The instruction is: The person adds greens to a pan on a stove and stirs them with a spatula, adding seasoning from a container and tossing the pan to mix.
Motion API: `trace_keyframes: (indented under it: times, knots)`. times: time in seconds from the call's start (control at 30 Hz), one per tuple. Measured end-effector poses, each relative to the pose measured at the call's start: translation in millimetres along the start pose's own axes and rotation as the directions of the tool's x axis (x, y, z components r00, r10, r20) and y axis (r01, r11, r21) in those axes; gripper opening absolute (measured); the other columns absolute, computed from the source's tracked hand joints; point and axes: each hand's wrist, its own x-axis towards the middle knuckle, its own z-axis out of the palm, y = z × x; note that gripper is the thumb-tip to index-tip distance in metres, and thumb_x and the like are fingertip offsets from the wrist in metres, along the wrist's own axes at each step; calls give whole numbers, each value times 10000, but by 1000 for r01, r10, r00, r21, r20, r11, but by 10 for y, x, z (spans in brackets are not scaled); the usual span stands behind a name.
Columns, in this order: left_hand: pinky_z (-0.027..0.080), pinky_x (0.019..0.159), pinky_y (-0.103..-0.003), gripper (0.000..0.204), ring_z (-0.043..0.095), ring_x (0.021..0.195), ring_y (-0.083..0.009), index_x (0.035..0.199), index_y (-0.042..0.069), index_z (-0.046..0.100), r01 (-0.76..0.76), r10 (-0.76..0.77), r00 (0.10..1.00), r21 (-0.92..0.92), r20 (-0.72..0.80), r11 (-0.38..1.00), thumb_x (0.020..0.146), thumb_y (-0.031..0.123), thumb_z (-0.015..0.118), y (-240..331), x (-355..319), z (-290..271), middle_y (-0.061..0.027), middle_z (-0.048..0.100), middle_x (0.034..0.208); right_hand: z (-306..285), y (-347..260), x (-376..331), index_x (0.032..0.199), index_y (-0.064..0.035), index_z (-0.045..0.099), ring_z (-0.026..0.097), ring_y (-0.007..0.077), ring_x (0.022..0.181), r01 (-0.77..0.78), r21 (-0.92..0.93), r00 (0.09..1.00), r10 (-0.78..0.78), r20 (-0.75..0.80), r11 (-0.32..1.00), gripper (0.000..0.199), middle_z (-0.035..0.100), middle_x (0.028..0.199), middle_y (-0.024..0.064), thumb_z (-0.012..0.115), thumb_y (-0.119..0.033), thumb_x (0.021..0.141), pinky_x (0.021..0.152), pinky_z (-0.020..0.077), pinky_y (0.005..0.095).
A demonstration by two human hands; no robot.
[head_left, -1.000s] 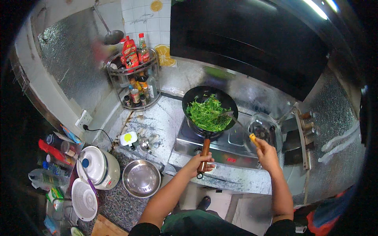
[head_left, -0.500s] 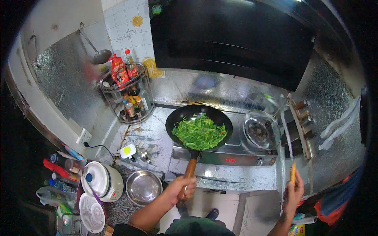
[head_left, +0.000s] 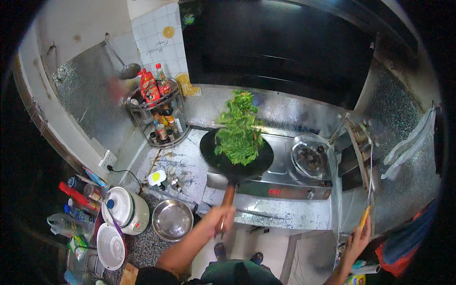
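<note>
My left hand (head_left: 221, 219) is wrapped round the wooden handle (head_left: 229, 195) of a black wok (head_left: 210, 153) over the stove. Leafy greens (head_left: 241, 140) are in the air, stretching from the wok's inside up past its far rim; their edges are blurred. Off to the right, apart from the wok, my right hand (head_left: 358, 241) grips a long metal cooking utensil by its yellow handle (head_left: 365, 217). Its thin shaft points upward beside the wall rack, and its head is too unclear to make out.
A glass lid (head_left: 311, 156) lies on the stove's (head_left: 256, 187) right side. At left stand a bottle rack (head_left: 159, 118), a white rice cooker (head_left: 130, 209), a metal bowl (head_left: 173, 220) and a white strainer basket (head_left: 110, 245). A dark range hood (head_left: 280, 52) hangs above.
The greens have risen out of the wok toward its far side, where they lay inside before. My right hand has moved slightly right and down with the utensil.
</note>
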Motion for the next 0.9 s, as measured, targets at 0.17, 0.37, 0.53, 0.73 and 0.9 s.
trace_keyframes:
  times: [0.17,0.37,0.53,0.73,0.9]
  knots:
    - [331,388,-197,249,392,417,-58,635,145,427,-108,119,987,-100,107,989,866,170,515,965,733,539,48,399,493,423,47,232,1306,-70,417,272,-2,471,21,114,999,-24,26,993,440,432,702,-54,515,-137,882,386,180,159]
    - [346,333,-256,150,395,349,-106,767,103,497,-109,110,994,58,-21,992,833,219,566,10,-186,3,24,419,493,192,322,-57,1304,-72,420,305,-2,464,-57,32,993,53,109,998,446,435,682,-52,527,-158,879,371,210,161]
    - [320,346,-263,236,405,369,-111,667,114,479,-145,141,983,30,114,989,864,237,522,441,114,136,13,401,461,320,224,-91,1306,-71,419,296,3,443,-96,27,982,90,164,995,455,423,651,-59,530,-131,869,377,227,153]
    - [317,357,-217,189,395,389,-68,689,128,472,-233,230,953,-12,198,972,842,193,561,659,362,270,47,428,530,512,163,31,1314,-75,413,300,7,446,-54,58,980,42,196,997,454,422,661,-51,515,-137,876,384,231,160]
    - [342,361,-254,229,405,380,-101,682,121,457,-91,92,995,-6,36,996,845,245,560,0,-296,59,27,401,488,220,332,-111,1318,-77,409,298,6,440,-38,-2,986,38,163,999,460,416,659,-55,516,-139,874,379,226,160]
